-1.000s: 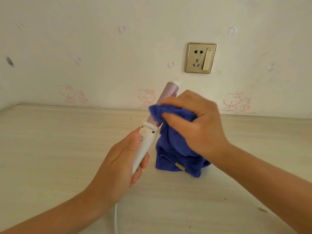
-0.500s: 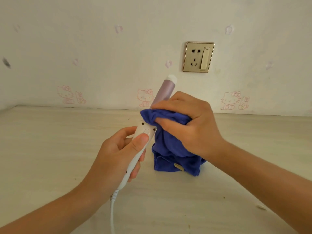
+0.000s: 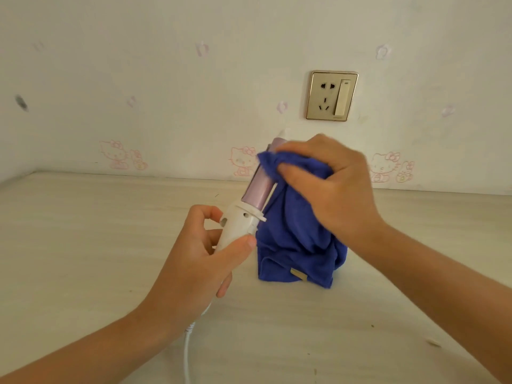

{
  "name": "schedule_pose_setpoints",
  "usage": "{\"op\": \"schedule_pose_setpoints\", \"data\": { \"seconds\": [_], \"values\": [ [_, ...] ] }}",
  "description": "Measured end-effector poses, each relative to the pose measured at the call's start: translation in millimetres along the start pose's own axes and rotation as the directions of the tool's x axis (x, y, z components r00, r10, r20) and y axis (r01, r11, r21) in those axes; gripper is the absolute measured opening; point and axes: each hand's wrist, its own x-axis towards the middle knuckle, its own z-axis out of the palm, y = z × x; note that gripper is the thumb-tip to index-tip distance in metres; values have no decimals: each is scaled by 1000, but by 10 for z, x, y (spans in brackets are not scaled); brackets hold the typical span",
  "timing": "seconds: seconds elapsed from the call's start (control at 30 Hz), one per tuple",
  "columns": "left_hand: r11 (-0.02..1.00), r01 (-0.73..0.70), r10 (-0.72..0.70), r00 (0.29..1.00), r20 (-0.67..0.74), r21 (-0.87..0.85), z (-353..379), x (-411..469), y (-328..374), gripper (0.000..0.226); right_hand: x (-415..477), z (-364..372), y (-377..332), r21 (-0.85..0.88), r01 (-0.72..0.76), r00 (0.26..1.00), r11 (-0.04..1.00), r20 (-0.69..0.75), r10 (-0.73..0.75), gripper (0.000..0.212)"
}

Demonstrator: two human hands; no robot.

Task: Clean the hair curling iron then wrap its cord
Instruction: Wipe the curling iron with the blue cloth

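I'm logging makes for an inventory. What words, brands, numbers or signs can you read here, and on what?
Nothing here is readable.
On the wall socket: a tiny mark at the plate's lower edge, too small to read.
On the blue cloth: a tan tag, no legible writing.
On the curling iron: no label visible.
On the wall: pink cartoon stickers, no words.

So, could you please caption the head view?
Left hand grips curling iron; right hand holds blue cloth against its barrel.
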Motion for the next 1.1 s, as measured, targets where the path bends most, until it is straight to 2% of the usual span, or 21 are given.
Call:
{"op": "schedule_pose_setpoints", "data": {
  "seconds": [0.07, 0.1, 0.23, 0.27, 0.33, 0.4, 0.47, 0.5, 0.6, 0.67, 0.7, 0.8, 0.87, 0.93, 1.03, 1.1],
  "values": [
    [1000, 8, -8, 1000, 17, -11, 24, -34, -18, 42, 47, -55, 1, 9, -24, 998, 1000, -56, 25, 23],
    [1000, 9, -8, 1000, 30, -29, 36, -52, -28, 40, 25, -44, -5, -1, -17, 999, 1000, -35, 17, 23],
    [995, 47, -45, 999, 23, -93, 35, -77, -39, 46, -197, 140, -31, 1, 38, 967, 999, 252, -38, 26],
    [994, 60, -58, 998, 25, -90, 25, -77, -31, 47, -217, 164, -38, -1, 48, 958, 999, 284, -46, 26],
    [991, 63, -57, 997, 51, -117, 7, -74, -9, 43, -162, 139, -43, -6, 64, 969, 998, 238, -61, 24],
    [985, 60, -46, 995, 87, -164, 1, -59, 18, 38, -47, 48, -32, 7, 36, 994, 999, 106, -36, 23],
    [976, 84, -58, 990, 130, -201, 17, -46, 30, 47, 13, -23, -31, 15, 5, 1000, 1000, 19, -6, 22],
    [967, 109, -76, 986, 147, -231, 32, -47, 35, 54, -2, -23, -37, 17, 3, 1000, 1000, 24, -3, 22],
    [944, 128, -92, 987, 131, -303, 37, -55, 36, 50, -171, 105, -90, 40, 32, 976, 999, 215, -40, 25],
    [958, 94, -73, 994, 86, -271, 3, -47, 23, 48, -206, 149, -88, 40, 34, 954, 999, 295, -45, 25],
    [970, 79, -64, 995, 74, -230, -6, -41, 6, 48, -173, 135, -78, 25, 37, 960, 999, 278, -43, 25],
    [996, 27, -21, 998, 65, -87, 28, -33, -62, 37, -17, 21, -47, 25, -21, 996, 999, 82, 19, 23],
    [999, -15, 18, 995, 94, -30, 66, -50, -98, 32, 28, -24, -50, 23, -37, 999, 999, 8, 37, 22],
    [999, -45, 47, 993, 106, -17, 66, -67, -123, 39, -19, 2, -66, 5, -13, 998, 1000, 65, 13, 23],
    [998, -53, 56, 997, 56, -44, 19, -63, -109, 41, -154, 108, -84, -19, 36, 956, 999, 293, -29, 24],
    [998, -55, 57, 998, 26, -42, -2, -49, -80, 43, -176, 146, -87, -48, 64, 945, 997, 323, -45, 23]
  ]
}}
